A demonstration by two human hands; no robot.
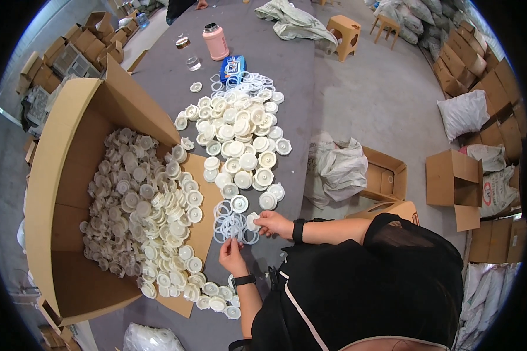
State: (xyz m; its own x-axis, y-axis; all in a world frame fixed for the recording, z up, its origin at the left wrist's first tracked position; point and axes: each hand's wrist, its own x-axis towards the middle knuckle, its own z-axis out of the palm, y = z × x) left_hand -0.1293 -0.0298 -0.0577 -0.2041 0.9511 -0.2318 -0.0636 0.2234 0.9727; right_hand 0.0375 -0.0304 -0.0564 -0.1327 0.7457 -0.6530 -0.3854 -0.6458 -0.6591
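My right hand (275,224) pinches a white round plastic cap (253,221) by its edge, above the grey table. Just to its left lies a loose pile of translucent rings (228,222). The fingertips of my left hand (233,258) are closed together at the near edge of these rings; whether a ring is between them is too small to tell. Beyond my hands spreads a heap of similar white caps (237,126), with more clear rings (255,83) at its far end.
A large open carton (64,117) lies at the left, caps (152,199) spilling from it onto its flap. A blue packet (233,67), a pink bottle (215,42) and a clear bottle (188,54) stand farther back. White sacks (339,169) and cartons (451,175) occupy the floor at right.
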